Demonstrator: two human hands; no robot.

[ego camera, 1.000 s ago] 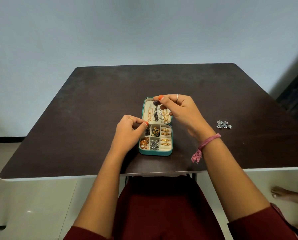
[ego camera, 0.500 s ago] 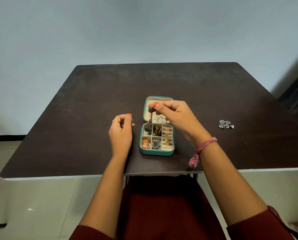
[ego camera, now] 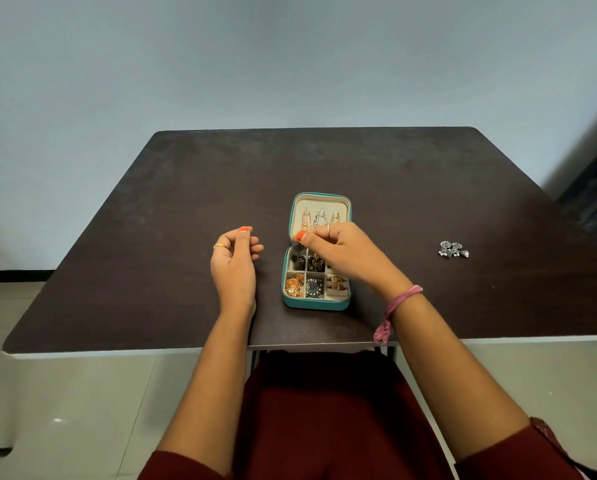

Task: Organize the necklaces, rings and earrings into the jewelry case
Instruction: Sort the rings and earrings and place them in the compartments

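Maroon sleeves (ego camera: 182, 465), pink thread bracelet (ego camera: 396, 304), orange nail polish (ego camera: 245, 229), finger rings (ego camera: 329, 229)

Even, soft, moderately dim lighting; no glare. The wall (ego camera: 221, 57) shades darker toward 2 o'clock. Wide-angle distortion bows the table (ego camera: 151, 237) edges at 4 and 8 o'clock. Small jewelry detail is too fine to resolve.
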